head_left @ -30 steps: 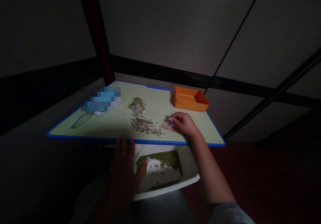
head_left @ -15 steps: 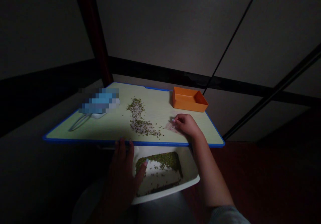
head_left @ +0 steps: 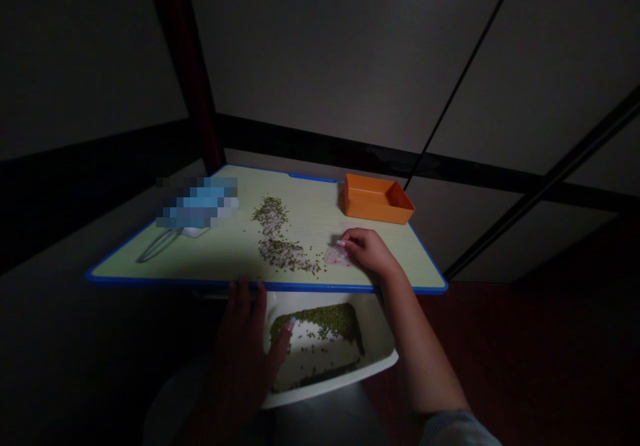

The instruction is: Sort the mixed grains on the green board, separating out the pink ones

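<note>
The right hand's (head_left: 367,249) fingers are pinched nearly closed on the table (head_left: 310,223), their grip unclear; the left hand's (head_left: 247,339) are spread at its near edge. Left of the right hand lie beans (head_left: 283,254); beyond it, a box (head_left: 383,213); below, a bean-strewn tub (head_left: 383,329).

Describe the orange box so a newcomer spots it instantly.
Find the pale board with the blue edge. At its far right corner, beyond the right hand, sits an open orange box. Its colour sets it apart from the white tub below the board.
</note>
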`<state>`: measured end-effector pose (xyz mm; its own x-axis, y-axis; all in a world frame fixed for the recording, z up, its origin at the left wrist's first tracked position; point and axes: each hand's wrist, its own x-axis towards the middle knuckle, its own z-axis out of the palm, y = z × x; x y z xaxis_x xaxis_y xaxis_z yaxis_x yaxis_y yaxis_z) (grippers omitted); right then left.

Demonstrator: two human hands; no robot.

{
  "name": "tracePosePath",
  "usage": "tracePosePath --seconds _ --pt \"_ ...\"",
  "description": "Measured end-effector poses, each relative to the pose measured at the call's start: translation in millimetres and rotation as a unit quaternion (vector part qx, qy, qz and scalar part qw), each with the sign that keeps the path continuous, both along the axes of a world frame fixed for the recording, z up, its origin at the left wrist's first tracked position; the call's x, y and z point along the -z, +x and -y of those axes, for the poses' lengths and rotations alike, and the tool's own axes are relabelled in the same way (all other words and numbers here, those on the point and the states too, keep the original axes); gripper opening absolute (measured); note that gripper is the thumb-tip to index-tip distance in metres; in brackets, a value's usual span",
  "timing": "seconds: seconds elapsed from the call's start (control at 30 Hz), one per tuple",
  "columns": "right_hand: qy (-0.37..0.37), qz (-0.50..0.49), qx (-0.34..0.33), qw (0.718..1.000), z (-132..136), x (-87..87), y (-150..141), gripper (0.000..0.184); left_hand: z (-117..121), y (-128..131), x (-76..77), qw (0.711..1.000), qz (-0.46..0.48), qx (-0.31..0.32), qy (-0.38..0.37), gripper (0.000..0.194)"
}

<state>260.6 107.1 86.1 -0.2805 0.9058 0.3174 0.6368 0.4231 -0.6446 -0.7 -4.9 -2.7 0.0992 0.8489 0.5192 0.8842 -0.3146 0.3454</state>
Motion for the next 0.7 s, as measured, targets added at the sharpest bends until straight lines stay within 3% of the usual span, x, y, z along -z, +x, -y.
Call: tracePosePath --seconds 0.37,0.7 --pt "-0.008 -0.006 -0.047 0.999 1.0 1.3 -6.0 0.015 0.0 -0.3 1.7 1.0 -0.007 0.002 0.004 0.077" --pt "-0.168 -0.09 -0.077 0.979 7.4 -0.7 -7.9 0.015 1.3 0.4 -0.7 1.0 -0.006 -0.002 0.003 0.075"
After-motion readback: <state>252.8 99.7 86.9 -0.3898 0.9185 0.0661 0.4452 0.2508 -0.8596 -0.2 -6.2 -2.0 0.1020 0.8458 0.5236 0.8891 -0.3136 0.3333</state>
